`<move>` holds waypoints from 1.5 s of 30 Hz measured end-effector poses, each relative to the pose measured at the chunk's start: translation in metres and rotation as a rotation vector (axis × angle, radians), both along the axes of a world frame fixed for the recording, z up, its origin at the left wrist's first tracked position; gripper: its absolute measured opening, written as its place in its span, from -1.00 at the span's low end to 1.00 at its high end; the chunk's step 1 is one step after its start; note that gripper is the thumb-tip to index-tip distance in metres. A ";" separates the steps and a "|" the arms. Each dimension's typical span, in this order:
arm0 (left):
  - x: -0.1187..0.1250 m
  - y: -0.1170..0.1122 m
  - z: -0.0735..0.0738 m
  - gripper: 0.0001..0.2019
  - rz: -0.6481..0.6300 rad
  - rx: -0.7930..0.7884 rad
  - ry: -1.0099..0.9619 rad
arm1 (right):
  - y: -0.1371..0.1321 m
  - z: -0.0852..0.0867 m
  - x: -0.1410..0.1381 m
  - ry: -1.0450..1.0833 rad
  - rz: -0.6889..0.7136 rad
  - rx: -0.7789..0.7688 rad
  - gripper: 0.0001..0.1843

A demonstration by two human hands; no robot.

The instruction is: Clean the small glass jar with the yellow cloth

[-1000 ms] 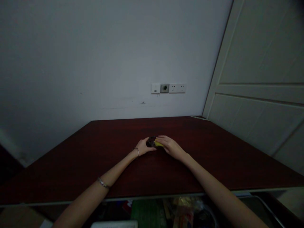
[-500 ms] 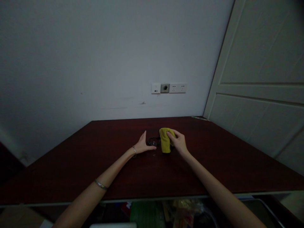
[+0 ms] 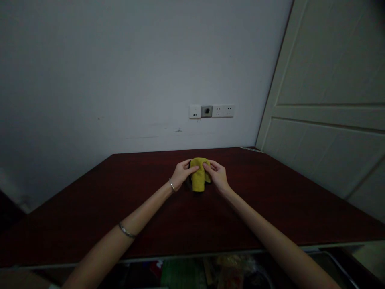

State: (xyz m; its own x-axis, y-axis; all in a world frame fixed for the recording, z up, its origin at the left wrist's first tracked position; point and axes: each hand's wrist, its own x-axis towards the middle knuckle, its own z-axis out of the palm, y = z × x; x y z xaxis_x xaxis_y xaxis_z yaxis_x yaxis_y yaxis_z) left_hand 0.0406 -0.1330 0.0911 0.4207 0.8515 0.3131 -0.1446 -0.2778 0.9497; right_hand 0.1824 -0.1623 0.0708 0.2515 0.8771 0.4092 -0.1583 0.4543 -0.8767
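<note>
A yellow cloth (image 3: pixel 198 180) with a dark edge hangs in folds above the middle of the table. My left hand (image 3: pixel 182 173) pinches its left side, thumb on the front and fingers behind. On the right side, my right hand (image 3: pixel 218 176) grips the same cloth with its thumb across the front. A dark shape shows at the cloth's lower left, close to my left hand; the glass object seen there earlier is mostly hidden, and I cannot make out its outline.
The dark red tabletop (image 3: pixel 144 224) reaches back to a pale wall with a row of sockets (image 3: pixel 211 111). A white panelled door (image 3: pixel 325 100) stands on the right. Below the front edge is an open space holding a green item (image 3: pixel 183 275) and several other things.
My left hand has gone from open beside the glass object to closed on the cloth. My right hand and the cloth have moved left, over where the glass object was.
</note>
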 end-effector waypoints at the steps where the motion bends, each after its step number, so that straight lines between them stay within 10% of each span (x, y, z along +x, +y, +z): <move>1: 0.001 0.000 -0.001 -0.54 -0.003 -0.035 -0.025 | 0.002 0.002 0.000 -0.006 0.001 0.003 -0.59; 6: -0.008 0.003 -0.001 -0.60 0.115 -0.047 -0.023 | 0.017 -0.002 0.007 -0.113 0.087 0.032 -0.58; 16: -0.044 0.047 0.019 -0.67 0.398 0.324 0.171 | 0.034 -0.054 0.010 -0.524 0.290 -0.119 0.07; 28: -0.034 0.046 -0.005 -0.62 -0.047 0.794 0.929 | 0.025 -0.067 -0.002 -0.728 0.177 0.053 0.01; 45: -0.046 0.038 -0.005 -0.57 -0.220 0.785 0.985 | 0.023 -0.066 -0.004 -0.762 0.093 -0.043 0.17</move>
State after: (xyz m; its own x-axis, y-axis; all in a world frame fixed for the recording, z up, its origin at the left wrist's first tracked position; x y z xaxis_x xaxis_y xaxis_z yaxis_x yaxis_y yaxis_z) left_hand -0.0054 -0.0952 0.0856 0.8684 0.4637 0.1757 0.4092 -0.8703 0.2740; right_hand 0.1780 -0.1393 0.0051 -0.1618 0.9001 0.4046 0.4611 0.4314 -0.7754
